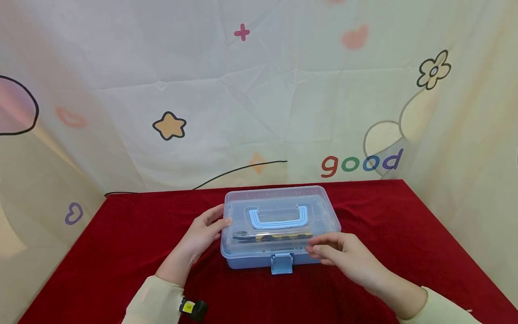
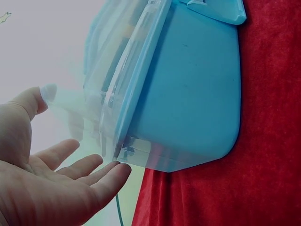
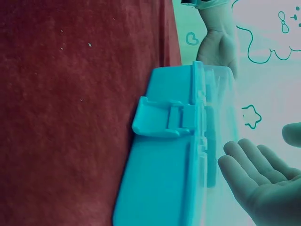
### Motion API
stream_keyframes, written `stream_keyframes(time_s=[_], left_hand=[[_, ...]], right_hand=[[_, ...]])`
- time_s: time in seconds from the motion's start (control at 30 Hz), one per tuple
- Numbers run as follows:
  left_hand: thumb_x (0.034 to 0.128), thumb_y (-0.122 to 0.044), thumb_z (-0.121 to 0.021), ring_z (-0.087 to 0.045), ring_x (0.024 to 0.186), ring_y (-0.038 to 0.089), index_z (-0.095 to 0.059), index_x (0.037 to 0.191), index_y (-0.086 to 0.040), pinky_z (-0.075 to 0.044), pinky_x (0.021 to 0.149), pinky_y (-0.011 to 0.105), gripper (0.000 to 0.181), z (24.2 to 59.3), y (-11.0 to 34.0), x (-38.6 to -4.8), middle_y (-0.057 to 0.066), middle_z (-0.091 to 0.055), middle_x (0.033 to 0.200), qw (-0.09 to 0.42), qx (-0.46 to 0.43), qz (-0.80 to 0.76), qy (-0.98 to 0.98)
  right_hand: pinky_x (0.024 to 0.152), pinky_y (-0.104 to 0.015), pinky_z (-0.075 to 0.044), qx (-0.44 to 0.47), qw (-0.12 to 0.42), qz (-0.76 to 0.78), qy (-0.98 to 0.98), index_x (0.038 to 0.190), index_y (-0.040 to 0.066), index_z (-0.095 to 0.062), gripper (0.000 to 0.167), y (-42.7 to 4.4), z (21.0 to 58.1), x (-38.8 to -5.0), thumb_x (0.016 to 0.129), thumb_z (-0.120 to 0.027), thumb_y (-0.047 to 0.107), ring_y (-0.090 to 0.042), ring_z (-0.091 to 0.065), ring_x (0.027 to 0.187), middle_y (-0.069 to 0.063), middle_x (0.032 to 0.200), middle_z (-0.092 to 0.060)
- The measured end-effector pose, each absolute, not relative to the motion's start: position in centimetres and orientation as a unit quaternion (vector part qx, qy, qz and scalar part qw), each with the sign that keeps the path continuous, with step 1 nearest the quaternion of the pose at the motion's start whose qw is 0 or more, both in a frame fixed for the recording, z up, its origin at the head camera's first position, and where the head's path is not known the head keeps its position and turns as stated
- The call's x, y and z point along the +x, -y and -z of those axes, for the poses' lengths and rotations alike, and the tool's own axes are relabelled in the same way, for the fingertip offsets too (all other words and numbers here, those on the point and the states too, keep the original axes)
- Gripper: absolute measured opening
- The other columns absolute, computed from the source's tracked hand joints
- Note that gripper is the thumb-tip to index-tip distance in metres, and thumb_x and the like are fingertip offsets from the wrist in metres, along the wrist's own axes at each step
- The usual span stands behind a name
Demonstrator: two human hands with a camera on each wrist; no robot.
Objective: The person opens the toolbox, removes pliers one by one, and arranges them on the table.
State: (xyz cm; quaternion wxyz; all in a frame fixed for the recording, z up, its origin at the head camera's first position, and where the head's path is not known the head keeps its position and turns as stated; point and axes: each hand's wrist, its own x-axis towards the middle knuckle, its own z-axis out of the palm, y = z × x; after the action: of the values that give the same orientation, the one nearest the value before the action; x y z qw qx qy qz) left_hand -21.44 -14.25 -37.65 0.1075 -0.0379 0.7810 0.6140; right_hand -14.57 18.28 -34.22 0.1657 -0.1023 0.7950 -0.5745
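A toolbox-like plastic case (image 1: pixel 251 262) with a clear lid and blue base lies on the red cloth in the head view. Its lid is down, and the front latch (image 1: pixel 282 265) sticks outward, unfastened. Through the lid shows a long yellow-and-black item (image 1: pixel 279 237), its kind unclear. My left hand (image 1: pixel 202 231) is at the case's left side, thumb by the lid's edge; in the left wrist view its fingers (image 2: pixel 110 186) are spread and loosely bent. Near the front right corner, my right hand (image 1: pixel 346 256) hovers with relaxed fingers, holding nothing.
The case's blue carry handle (image 1: pixel 279 223) lies flat on the lid. Red cloth (image 1: pixel 141 238) covers the table. A pale curtain (image 1: pixel 202 99) printed with shapes and the word "good" hangs behind it. A black band with a yellow label (image 1: pixel 193 308) is on the left wrist.
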Motion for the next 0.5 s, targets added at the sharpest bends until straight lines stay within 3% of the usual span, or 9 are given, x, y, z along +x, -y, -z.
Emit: stream_keyframes(time_s=[0.5], left_hand=[[0.0922, -0.03, -0.06, -0.038, 0.134, 0.032, -0.036, 0.144, -0.016, -0.036, 0.107, 0.054, 0.059, 37.9, 14.1, -21.4, 0.011, -0.037, 0.149, 0.095, -0.019, -0.62, -0.779]], right_hand=[[0.085, -0.026, -0.055, -0.117, 0.085, 0.557, -0.818, 0.122, -0.002, -0.058, 0.038, -19.5, 33.1, -14.7, 0.093, -0.059, 0.023, -0.024, -0.065, 0.103, -0.018, 0.115, -0.066]])
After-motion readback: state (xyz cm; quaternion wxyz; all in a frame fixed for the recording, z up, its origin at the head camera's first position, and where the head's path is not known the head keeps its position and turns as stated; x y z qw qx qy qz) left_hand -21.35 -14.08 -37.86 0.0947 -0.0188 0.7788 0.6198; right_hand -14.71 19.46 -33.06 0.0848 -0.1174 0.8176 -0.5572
